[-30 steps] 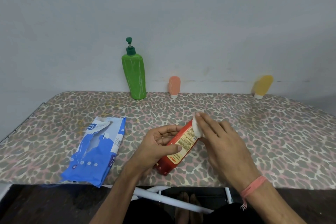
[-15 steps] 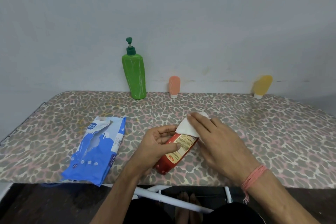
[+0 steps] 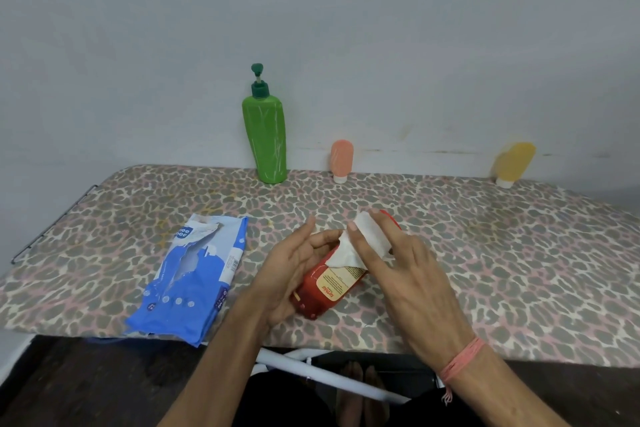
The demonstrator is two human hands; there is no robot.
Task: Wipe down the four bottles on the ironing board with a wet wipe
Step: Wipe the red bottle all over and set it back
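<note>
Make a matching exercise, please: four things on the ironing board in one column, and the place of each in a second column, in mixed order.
Things:
1. green pump bottle
2. red bottle
3. yellow bottle
4. blue wipes pack

Places:
A. far right, at the wall
B. held in the left hand
C. lying flat near the front edge, left
D. standing at the wall, left of the orange bottle

Pairs: 1-D, 2-B, 3-A, 4-C

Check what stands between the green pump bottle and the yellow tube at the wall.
Head view: only the small peach tube stands between green pump bottle and yellow tube.
</note>
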